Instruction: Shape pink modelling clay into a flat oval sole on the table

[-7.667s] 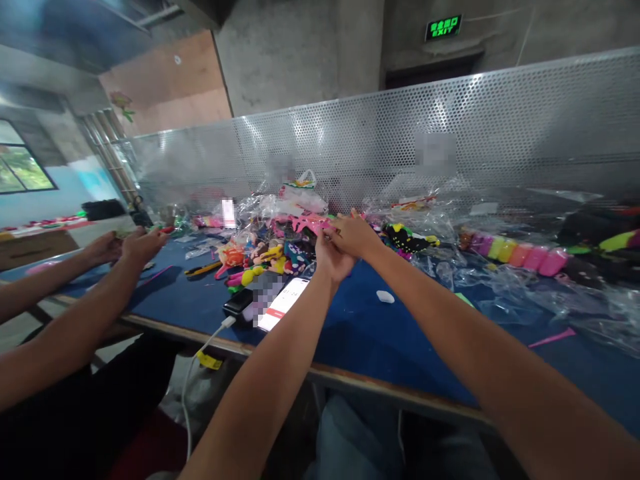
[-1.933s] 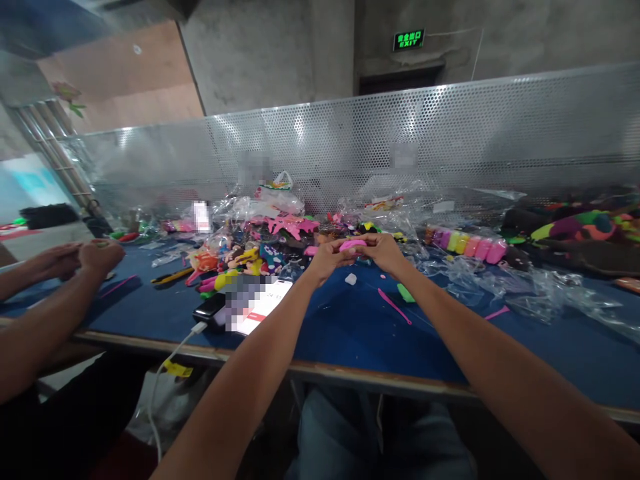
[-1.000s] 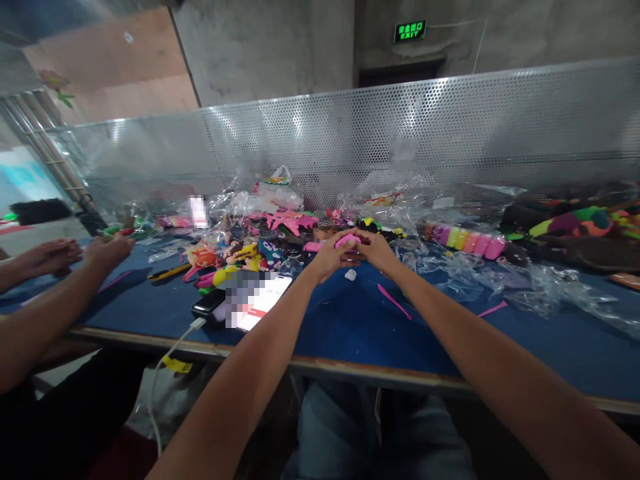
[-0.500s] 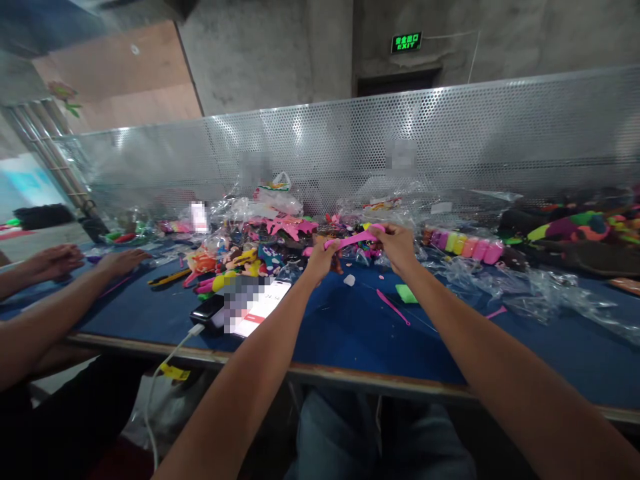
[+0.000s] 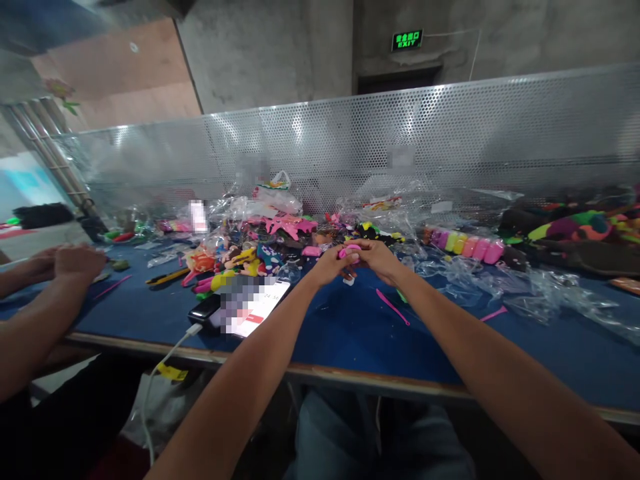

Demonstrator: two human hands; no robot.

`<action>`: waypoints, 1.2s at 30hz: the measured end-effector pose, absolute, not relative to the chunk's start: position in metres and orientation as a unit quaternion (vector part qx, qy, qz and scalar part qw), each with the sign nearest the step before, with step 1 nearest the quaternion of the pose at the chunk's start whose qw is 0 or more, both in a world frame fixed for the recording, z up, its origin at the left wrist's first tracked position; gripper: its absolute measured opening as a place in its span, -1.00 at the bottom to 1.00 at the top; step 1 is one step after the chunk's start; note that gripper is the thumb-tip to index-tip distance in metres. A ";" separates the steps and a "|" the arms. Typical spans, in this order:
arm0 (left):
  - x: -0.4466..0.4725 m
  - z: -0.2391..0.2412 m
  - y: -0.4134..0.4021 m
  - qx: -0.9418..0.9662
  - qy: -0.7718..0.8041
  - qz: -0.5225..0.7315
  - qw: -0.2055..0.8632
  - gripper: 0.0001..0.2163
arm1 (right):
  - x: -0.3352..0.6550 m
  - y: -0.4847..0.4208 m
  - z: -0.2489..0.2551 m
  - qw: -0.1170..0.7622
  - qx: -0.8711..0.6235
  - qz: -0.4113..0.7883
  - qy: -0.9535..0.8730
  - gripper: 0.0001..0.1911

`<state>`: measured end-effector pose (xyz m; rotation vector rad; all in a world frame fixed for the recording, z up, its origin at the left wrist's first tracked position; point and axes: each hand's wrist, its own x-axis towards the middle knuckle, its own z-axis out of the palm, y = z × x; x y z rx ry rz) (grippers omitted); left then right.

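Both hands meet above the blue tabletop [image 5: 345, 340], closed on one lump of pink modelling clay [image 5: 350, 251]. My left hand [image 5: 330, 265] grips it from the left, and my right hand [image 5: 377, 259] from the right; the fingers hide part of the lump. Below them to the right lies a slim pink modelling tool [image 5: 393, 307]. A bit of green clay [image 5: 401, 295] is mostly covered by my right forearm. Just under the fingers rests a small whitish piece [image 5: 349, 281].
A lit phone [image 5: 263, 308] and a black power bank [image 5: 206, 312] with a white cable lie left of my forearm. Clay figures [image 5: 240, 261], plastic wrap [image 5: 540, 293] and rainbow clay packs [image 5: 467, 245] line the back. A co-worker's hands [image 5: 75, 261] are at far left.
My hands have come together, and the pink clay stretched between them is now a compact lump. The co-worker's hands have drawn closer to each other.
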<state>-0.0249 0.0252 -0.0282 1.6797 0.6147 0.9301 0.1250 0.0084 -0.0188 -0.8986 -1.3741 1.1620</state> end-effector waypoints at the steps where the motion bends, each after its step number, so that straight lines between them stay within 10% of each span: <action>1: -0.025 -0.029 0.026 0.714 0.261 0.386 0.523 -0.49 | 0.127 0.009 -0.018 0.537 -0.381 0.491 -0.570 -0.63; 20: -0.034 -0.028 0.039 0.610 0.369 0.534 0.454 -0.79 | 0.160 0.020 -0.002 0.646 -0.421 0.313 -0.554 -0.65; 36: -0.027 -0.022 0.026 0.596 0.323 0.510 0.530 -0.80 | 0.122 0.003 -0.018 0.540 -0.373 0.287 -0.698 -0.39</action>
